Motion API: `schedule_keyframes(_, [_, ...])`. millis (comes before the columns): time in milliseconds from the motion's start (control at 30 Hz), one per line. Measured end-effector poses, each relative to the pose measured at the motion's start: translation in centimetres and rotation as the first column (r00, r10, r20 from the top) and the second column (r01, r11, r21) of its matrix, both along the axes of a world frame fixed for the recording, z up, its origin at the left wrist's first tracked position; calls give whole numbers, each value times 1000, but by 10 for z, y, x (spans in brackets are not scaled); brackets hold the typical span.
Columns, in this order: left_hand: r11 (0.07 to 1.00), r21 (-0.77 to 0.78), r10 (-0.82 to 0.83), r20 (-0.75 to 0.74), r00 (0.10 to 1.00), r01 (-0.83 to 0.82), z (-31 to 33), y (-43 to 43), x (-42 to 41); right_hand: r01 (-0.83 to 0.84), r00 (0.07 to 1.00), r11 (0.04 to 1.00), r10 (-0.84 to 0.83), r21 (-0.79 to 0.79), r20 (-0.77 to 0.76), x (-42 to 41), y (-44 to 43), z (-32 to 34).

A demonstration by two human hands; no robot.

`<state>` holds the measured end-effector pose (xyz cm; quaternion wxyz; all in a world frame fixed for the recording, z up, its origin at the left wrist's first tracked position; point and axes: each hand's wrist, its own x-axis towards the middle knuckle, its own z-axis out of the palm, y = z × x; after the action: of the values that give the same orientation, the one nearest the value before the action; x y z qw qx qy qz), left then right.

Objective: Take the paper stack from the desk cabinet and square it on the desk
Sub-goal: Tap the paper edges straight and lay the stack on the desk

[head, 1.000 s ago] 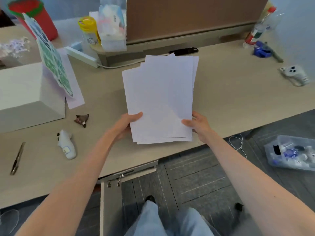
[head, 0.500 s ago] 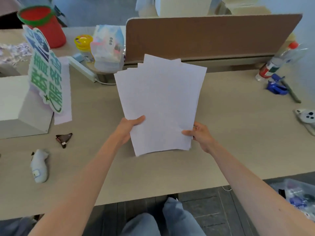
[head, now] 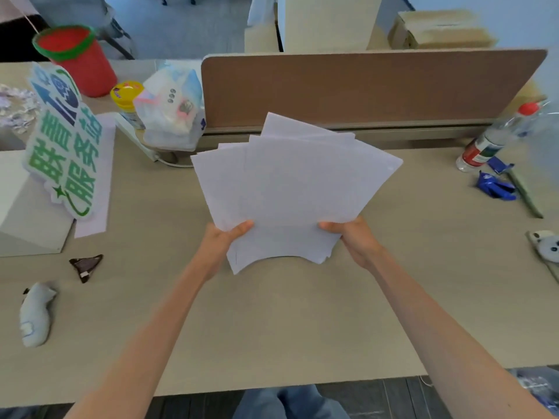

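Note:
A stack of white paper sheets [head: 290, 192] is held up above the middle of the beige desk [head: 287, 322], tilted toward me. The sheets are fanned out unevenly, with corners sticking out at the top and right. My left hand [head: 222, 240] grips the stack's lower left edge, thumb on the front. My right hand [head: 352, 237] grips the lower right edge the same way. The stack's bottom edge curves and hangs just above the desk. The desk cabinet is out of view.
A brown divider panel [head: 363, 89] runs behind the paper. At left are a white box [head: 27, 213] with a green-lettered sign [head: 65, 146], a dark wrapper [head: 86, 266] and a small grey toy [head: 34, 313]. At right are a bottle [head: 496, 137], blue packaging [head: 496, 187] and a white device [head: 544, 246].
Both hands carried the paper from the desk's front edge up over the middle of the desk and tilted it upright. The sheets have fanned out more.

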<state>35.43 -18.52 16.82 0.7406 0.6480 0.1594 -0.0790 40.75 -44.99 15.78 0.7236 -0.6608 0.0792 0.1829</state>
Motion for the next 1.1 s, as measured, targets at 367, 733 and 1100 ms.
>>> schedule_keyframes(367, [989, 28, -147, 6, 989, 147, -4, -5, 5, -112, 993, 994, 112, -1, 24, -1, -21, -3])
schedule_keyframes(733, [913, 155, -375, -44, 926, 377, 35, 2, 19, -359, 932, 931, 361, -65, 32, 11, -28, 38])
schedule_keyframes(1100, [977, 188, -119, 86, 989, 102, 28, -18, 29, -144, 983, 987, 151, -72, 101, 10, -15, 36])
